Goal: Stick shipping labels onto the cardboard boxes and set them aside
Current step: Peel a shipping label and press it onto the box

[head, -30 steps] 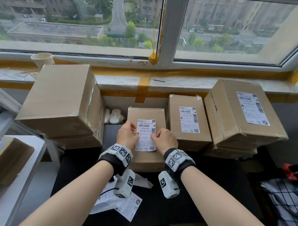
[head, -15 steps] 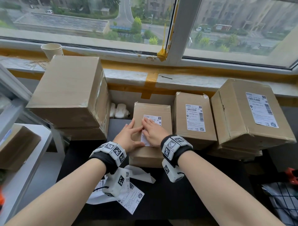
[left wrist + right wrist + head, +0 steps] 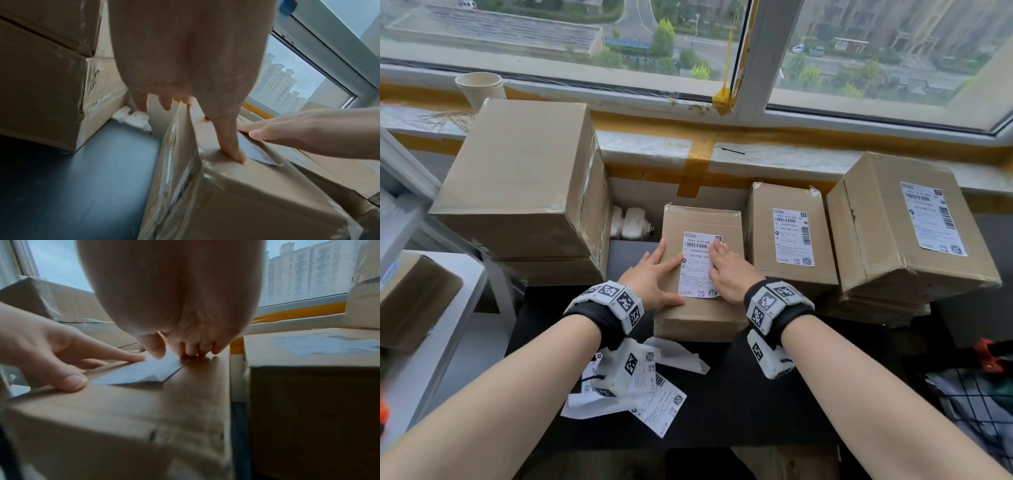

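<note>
A small cardboard box [image 3: 700, 317] lies on the black table in front of me, with a white shipping label [image 3: 697, 265] on its top. My left hand [image 3: 652, 275] lies flat on the box's left part, thumb pressing beside the label's lower left corner, fingers reaching past the left edge [image 3: 144, 104]. My right hand [image 3: 726, 270] lies flat on the label's right side, fingertips pressing near its far edge [image 3: 191, 352]. In the right wrist view the label [image 3: 141, 372] has its near corner slightly lifted. Neither hand grips anything.
Two labelled boxes [image 3: 791, 240] [image 3: 887, 233] stand to the right. Two large stacked plain boxes [image 3: 517, 178] stand to the left. Loose labels and backing paper [image 3: 654, 401] lie on the table near me. A paper cup [image 3: 479, 89] sits on the sill, a shelf [image 3: 448, 325] at left.
Both hands went from curled at the label's lower sides to flat on the box top. The right hand has slid off the label's middle to its right side, uncovering the print.
</note>
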The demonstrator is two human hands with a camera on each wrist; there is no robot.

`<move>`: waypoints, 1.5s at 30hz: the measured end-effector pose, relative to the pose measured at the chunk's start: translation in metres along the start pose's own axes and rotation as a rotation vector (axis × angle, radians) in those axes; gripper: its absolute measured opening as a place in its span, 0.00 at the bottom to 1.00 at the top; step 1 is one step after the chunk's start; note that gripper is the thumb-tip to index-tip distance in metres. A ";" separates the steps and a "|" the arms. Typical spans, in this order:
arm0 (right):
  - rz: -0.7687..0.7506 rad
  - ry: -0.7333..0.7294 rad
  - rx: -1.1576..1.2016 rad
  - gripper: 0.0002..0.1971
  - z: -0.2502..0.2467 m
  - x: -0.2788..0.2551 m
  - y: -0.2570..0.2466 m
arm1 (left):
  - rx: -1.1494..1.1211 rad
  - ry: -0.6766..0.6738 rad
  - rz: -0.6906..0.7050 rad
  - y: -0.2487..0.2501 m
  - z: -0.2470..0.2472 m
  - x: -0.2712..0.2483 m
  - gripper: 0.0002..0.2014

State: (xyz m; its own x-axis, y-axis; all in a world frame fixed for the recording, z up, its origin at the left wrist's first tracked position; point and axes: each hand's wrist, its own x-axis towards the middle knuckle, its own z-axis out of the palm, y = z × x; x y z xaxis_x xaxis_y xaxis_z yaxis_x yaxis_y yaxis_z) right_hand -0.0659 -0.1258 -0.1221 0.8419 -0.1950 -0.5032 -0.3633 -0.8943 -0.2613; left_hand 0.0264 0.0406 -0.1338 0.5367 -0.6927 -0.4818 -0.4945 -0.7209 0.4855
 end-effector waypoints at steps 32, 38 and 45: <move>-0.124 0.160 0.004 0.26 0.066 -0.066 -0.028 | 0.037 0.014 0.014 -0.007 0.014 -0.002 0.47; -0.078 0.207 -0.010 0.25 0.064 -0.082 0.002 | 0.006 0.011 0.017 -0.006 0.014 -0.002 0.48; -0.051 0.238 0.033 0.25 0.065 -0.081 -0.001 | -0.034 0.031 0.035 -0.009 0.016 0.001 0.48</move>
State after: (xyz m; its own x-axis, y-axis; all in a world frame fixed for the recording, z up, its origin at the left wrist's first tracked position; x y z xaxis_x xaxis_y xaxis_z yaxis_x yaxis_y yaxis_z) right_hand -0.1600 -0.0829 -0.1349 0.9284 -0.2424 -0.2818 -0.3272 -0.8926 -0.3100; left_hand 0.0204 0.0458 -0.1502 0.5406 -0.7164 -0.4411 -0.4901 -0.6943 0.5270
